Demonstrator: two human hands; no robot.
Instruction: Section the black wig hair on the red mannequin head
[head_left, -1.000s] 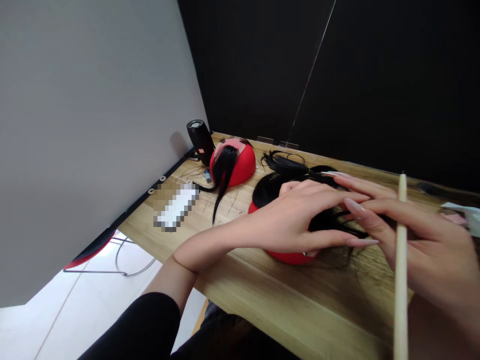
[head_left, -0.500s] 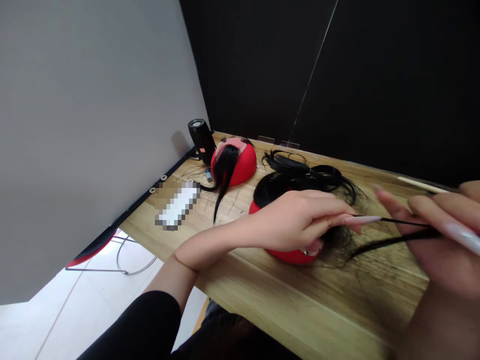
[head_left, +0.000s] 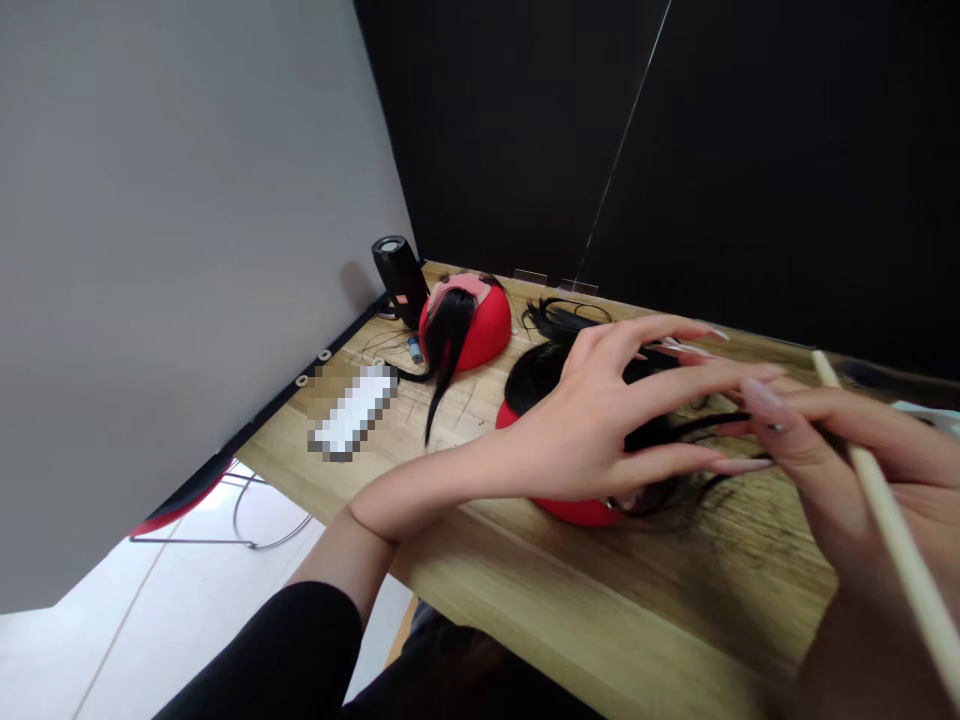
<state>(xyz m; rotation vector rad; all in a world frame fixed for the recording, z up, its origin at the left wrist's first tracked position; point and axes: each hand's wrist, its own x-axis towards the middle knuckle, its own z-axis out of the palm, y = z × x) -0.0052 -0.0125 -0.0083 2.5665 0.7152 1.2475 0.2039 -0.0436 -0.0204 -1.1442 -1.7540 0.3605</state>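
My left hand (head_left: 577, 420) has its fingers stretched and spread over a red dome-shaped block (head_left: 574, 512) bearing black hair (head_left: 534, 375). Its fingertips reach to those of my right hand (head_left: 847, 460), where one touches or nearly touches them. My right thumb and forefinger are pinched at the end of a black hair strand (head_left: 709, 424). A thin pale wooden stick (head_left: 892, 520) slants through the same hand; its far tip points up and away. The left hand hides much of the block, and loose hairs trail beneath both hands.
A second red block (head_left: 491, 330) with a hairpiece stands further back, beside a black cylindrical speaker (head_left: 397, 280). Nearer lies a pixelated white object (head_left: 352, 412). A bundle of black hair (head_left: 559, 318) rests behind the near block. Grey and black panels border the wooden table (head_left: 525, 570).
My left fingers have gone from pinching the strand to spread apart. My right hand has moved left and closed its thumb and forefinger; the stick has swung more upright and nearer.
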